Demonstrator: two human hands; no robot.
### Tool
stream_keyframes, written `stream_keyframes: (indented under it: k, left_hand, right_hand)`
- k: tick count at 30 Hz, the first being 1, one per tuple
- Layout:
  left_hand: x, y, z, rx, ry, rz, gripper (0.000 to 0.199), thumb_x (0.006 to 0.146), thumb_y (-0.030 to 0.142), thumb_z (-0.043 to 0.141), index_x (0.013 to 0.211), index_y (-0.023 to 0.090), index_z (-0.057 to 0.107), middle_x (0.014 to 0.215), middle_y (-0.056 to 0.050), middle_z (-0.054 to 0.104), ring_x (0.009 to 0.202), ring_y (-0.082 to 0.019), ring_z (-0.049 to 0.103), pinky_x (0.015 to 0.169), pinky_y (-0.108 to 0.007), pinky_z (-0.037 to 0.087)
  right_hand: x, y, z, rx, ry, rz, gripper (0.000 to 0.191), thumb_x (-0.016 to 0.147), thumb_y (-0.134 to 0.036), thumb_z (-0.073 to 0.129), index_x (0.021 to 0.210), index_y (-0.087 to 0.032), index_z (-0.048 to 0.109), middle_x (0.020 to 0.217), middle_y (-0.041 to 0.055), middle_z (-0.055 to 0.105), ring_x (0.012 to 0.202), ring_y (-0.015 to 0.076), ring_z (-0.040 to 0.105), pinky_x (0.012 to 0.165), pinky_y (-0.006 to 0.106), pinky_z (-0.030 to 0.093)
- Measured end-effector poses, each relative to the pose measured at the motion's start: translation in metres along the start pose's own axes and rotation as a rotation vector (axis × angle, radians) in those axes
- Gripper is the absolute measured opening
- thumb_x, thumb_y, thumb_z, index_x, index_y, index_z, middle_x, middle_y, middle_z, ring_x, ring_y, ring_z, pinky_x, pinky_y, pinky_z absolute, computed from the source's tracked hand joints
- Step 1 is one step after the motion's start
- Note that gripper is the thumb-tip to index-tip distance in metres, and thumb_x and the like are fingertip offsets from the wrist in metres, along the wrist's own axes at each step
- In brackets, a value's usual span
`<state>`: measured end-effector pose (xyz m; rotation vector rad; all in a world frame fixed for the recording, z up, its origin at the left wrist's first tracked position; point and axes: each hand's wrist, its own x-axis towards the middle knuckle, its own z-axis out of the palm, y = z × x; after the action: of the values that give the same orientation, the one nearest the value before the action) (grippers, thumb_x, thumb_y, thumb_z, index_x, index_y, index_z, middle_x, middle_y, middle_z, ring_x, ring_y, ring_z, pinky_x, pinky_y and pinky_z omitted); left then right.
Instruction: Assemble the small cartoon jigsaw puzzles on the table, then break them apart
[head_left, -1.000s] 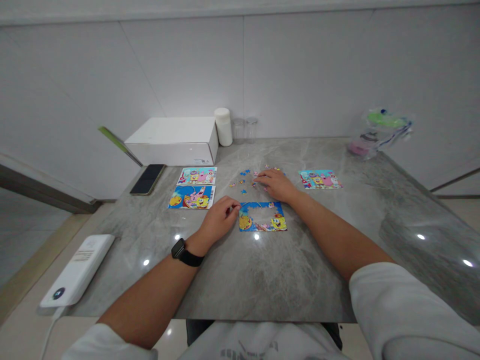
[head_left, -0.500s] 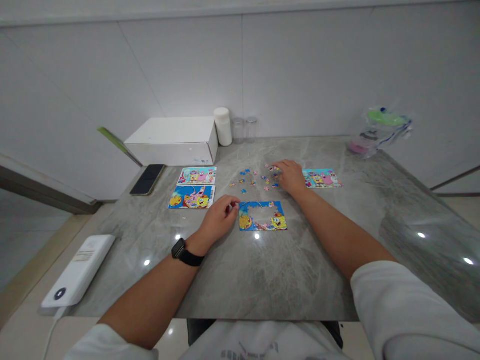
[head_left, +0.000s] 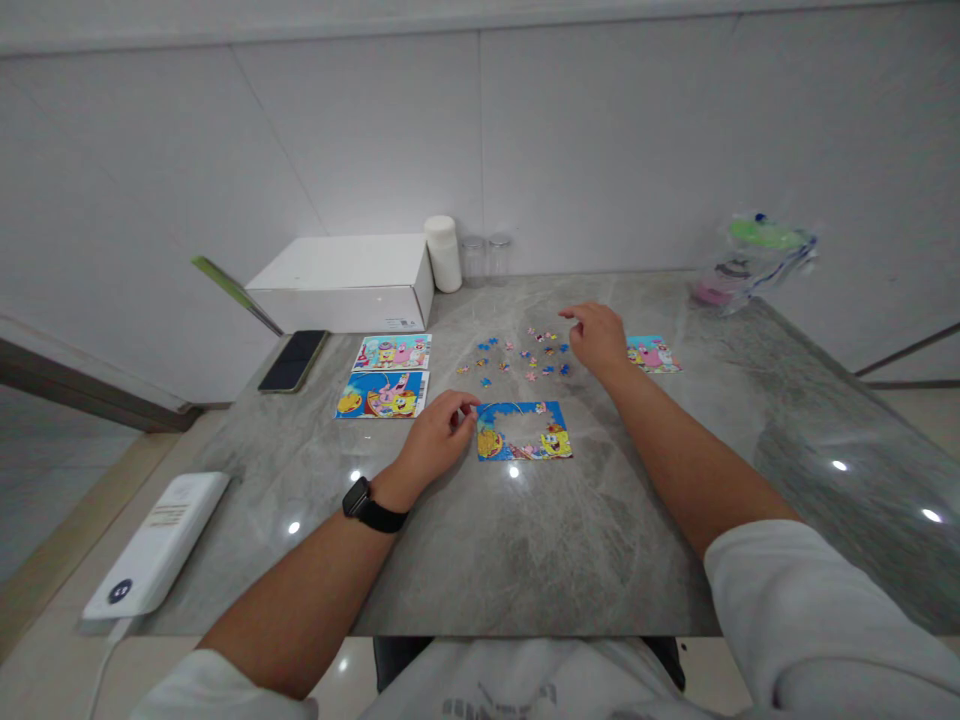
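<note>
Grey table (head_left: 600,540): right hand (head_left: 598,342) released, index extended; left hand (head_left: 441,438) curled, grasp unclear.

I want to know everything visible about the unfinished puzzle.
The puzzle lies flat on the grey table, thin and rectangular, like printed cardboard. Its mostly blue border has a yellow figure at the lower right; the middle is a jagged gap. The left hand is at its upper left corner; whether they touch is unclear.

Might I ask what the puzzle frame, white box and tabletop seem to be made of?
Puzzle frame: probably printed card, being thin and flat; gloss unclear. White box: likely smooth cardboard, with crisp edges. Tabletop: polished stone or a lookalike, veined, with bright reflections.
</note>
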<state>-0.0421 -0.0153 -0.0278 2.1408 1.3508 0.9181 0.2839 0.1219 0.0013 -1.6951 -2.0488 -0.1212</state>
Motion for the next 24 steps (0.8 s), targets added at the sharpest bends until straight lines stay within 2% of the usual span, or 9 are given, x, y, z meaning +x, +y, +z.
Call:
stream_keyframes:
  k: [4, 7, 9, 11, 16, 19, 24]
  left_hand:
    - [0.0, -0.002, 0.0, -0.006, -0.007, 0.014, 0.017, 0.1, 0.026, 0.058, 0.112, 0.022, 0.069, 0.1, -0.004, 0.068, 0.08, -0.017, 0.06, 0.078, -0.033, 0.052]
    - [0.0, -0.002, 0.001, -0.008, -0.009, 0.028, 0.018, 0.1, 0.026, 0.058, 0.113, 0.022, 0.069, 0.1, -0.004, 0.068, 0.081, -0.017, 0.06, 0.078, -0.033, 0.052]
    - [0.0, -0.002, 0.001, -0.011, -0.006, 0.031, 0.017, 0.1, 0.027, 0.057, 0.112, 0.022, 0.069, 0.1, -0.004, 0.068, 0.081, -0.017, 0.06, 0.078, -0.033, 0.052]
    - [0.0, -0.002, 0.001, -0.014, -0.002, 0.033, 0.016, 0.1, 0.027, 0.057, 0.111, 0.022, 0.069, 0.099, -0.004, 0.069, 0.081, -0.017, 0.061, 0.078, -0.033, 0.052]
    - [0.001, -0.001, 0.001, -0.016, -0.009, 0.037, 0.017, 0.1, 0.027, 0.057, 0.111, 0.022, 0.069, 0.1, -0.004, 0.069, 0.082, -0.017, 0.061, 0.078, -0.033, 0.052]
    - [0.001, -0.001, 0.0, -0.012, -0.009, 0.03, 0.017, 0.1, 0.027, 0.057, 0.111, 0.021, 0.069, 0.099, -0.004, 0.069, 0.08, -0.017, 0.06, 0.078, -0.033, 0.052]
    - [0.001, -0.003, 0.001, -0.001, -0.016, 0.026, 0.018, 0.101, 0.029, 0.057, 0.111, 0.021, 0.07, 0.098, -0.004, 0.068, 0.081, -0.017, 0.06, 0.077, -0.032, 0.051]
  right_hand:
    - [0.014, 0.011, -0.045, 0.022, 0.174, 0.019, 0.049, 0.092, -0.007, 0.039, 0.127, -0.017, 0.073, 0.126, 0.0136, 0.073, 0.118, 0.0295, 0.062, 0.106, 0.04, 0.045]
    - [0.013, 0.018, -0.064, 0.025, 0.213, 0.02, 0.048, 0.093, -0.008, 0.038, 0.125, -0.016, 0.073, 0.123, 0.0143, 0.073, 0.114, 0.0287, 0.064, 0.103, 0.039, 0.047]
    - [0.003, 0.02, -0.06, 0.045, 0.167, 0.017, 0.045, 0.092, -0.009, 0.04, 0.12, -0.016, 0.075, 0.119, 0.0139, 0.075, 0.111, 0.028, 0.065, 0.102, 0.039, 0.048]
    - [-0.014, 0.022, -0.046, 0.061, 0.087, -0.005, 0.041, 0.092, -0.012, 0.044, 0.117, -0.017, 0.076, 0.118, 0.0134, 0.076, 0.111, 0.028, 0.067, 0.102, 0.039, 0.049]
    - [-0.058, 0.027, -0.006, 0.011, -0.101, -0.071, 0.043, 0.092, -0.013, 0.05, 0.126, -0.017, 0.075, 0.124, 0.0139, 0.076, 0.116, 0.0297, 0.066, 0.106, 0.044, 0.044]
    - [-0.067, 0.026, 0.0, -0.028, -0.133, -0.077, 0.039, 0.097, -0.019, 0.05, 0.127, -0.019, 0.074, 0.127, 0.0132, 0.076, 0.118, 0.0301, 0.064, 0.106, 0.045, 0.04]
    - [-0.066, 0.015, 0.001, -0.108, -0.186, -0.071, 0.039, 0.103, -0.045, 0.054, 0.125, -0.021, 0.076, 0.125, 0.0147, 0.075, 0.117, 0.0328, 0.063, 0.103, 0.046, 0.039]
